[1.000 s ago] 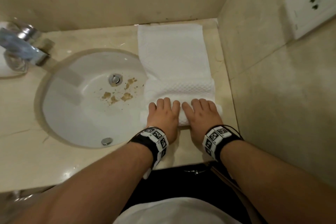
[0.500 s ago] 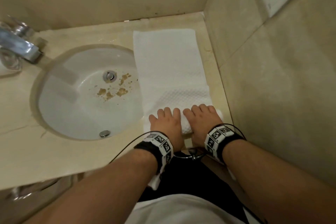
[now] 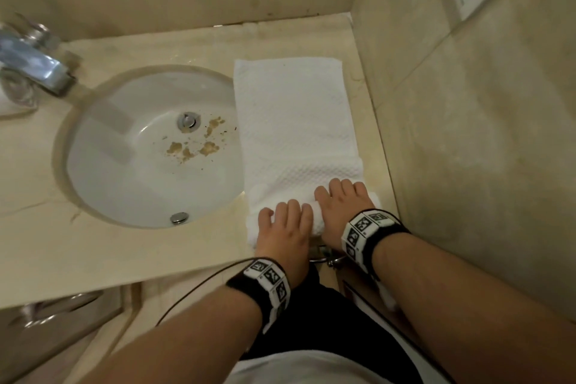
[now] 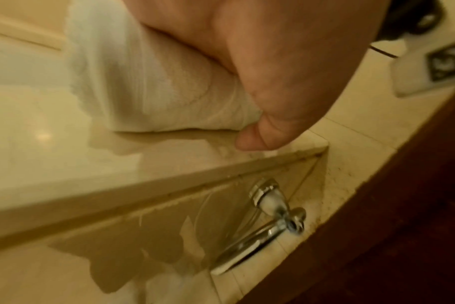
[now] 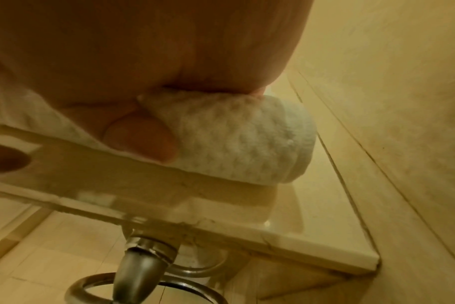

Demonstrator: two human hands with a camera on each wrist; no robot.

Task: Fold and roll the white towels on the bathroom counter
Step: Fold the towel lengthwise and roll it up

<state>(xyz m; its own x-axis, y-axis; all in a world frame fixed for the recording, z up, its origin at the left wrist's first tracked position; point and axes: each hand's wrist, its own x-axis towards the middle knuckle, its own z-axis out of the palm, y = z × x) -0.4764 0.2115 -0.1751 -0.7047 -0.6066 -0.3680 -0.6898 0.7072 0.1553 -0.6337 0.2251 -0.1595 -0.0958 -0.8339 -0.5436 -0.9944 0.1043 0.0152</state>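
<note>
A white towel [image 3: 293, 121] lay folded into a long strip on the bathroom counter [image 3: 131, 259], between the sink [image 3: 149, 146] and the side wall [image 3: 467, 165], its far end reaching toward the back wall. Only the near end had been rolled, a short roll close to the counter's front edge. The left hand [image 3: 288, 224] and the right hand [image 3: 343, 206] rested side by side on top of that roll, fingers curved over it and thumbs tucked against its near side. Most of the strip was flat and unrolled, so the rolling appeared barely begun: folding looked done for this towel, the greater part of the rolling remained. No other towel could be made out with certainty.
</note>
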